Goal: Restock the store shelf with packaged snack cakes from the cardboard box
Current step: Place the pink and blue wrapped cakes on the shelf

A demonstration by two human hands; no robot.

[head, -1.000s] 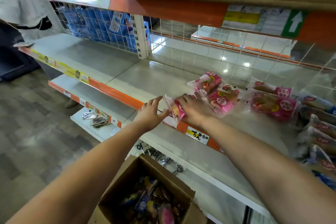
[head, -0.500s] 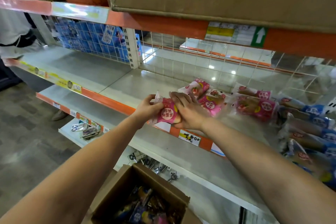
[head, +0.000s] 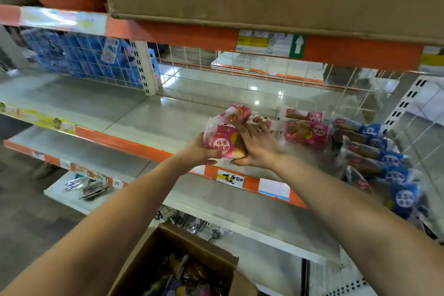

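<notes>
Closest to you, the cardboard box (head: 173,259) sits open below your forearms, with more wrapped packs inside it, though blur makes them hard to tell apart. Above it, both hands meet on one pink snack cake pack (head: 222,143). Your left hand (head: 199,151) curls round its left end, and your right hand (head: 258,149) lies against its right side with the fingers stretched out fairly flat. The thumb seems to sit underneath.

A second ago that pack stood on edge at the shelf lip (head: 120,138) and your left hand was only reaching for it. Now it is up off the shelf and its label is turned toward you. So it isn't stocked yet, just squared up for placing.

Just beyond your fingertips lie the pink packs (head: 307,130) already on the shelf, with the blue packs (head: 374,146) to their right.
</notes>
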